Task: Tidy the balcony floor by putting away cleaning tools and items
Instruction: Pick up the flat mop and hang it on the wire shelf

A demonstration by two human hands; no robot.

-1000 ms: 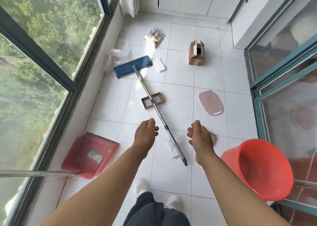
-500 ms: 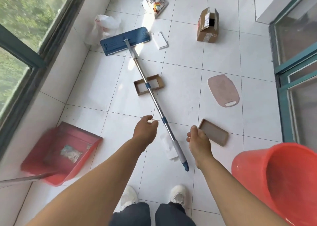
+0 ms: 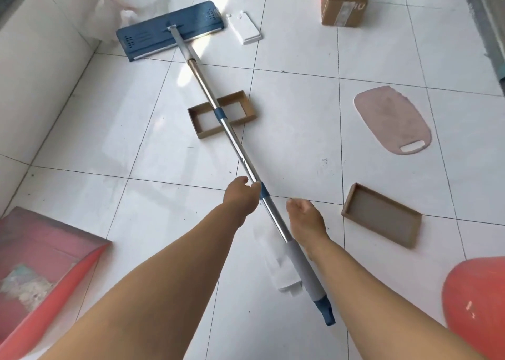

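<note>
While the red plastic dustpan [image 3: 41, 272] sits at lower left, the flat mop with blue head and steel pole [image 3: 235, 143] lies diagonally across the white tiled floor [image 3: 300, 130] at centre. Both hands have dropped closer: left hand [image 3: 240, 195] loosely curled, fingertips touching the pole; right hand [image 3: 307, 219] open beside it.

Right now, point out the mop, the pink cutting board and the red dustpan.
mop [image 3: 237, 144]: head view, on the metal pole.
pink cutting board [image 3: 389, 118]: head view, middle of its face.
red dustpan [image 3: 52, 253]: head view, inner floor.
</note>
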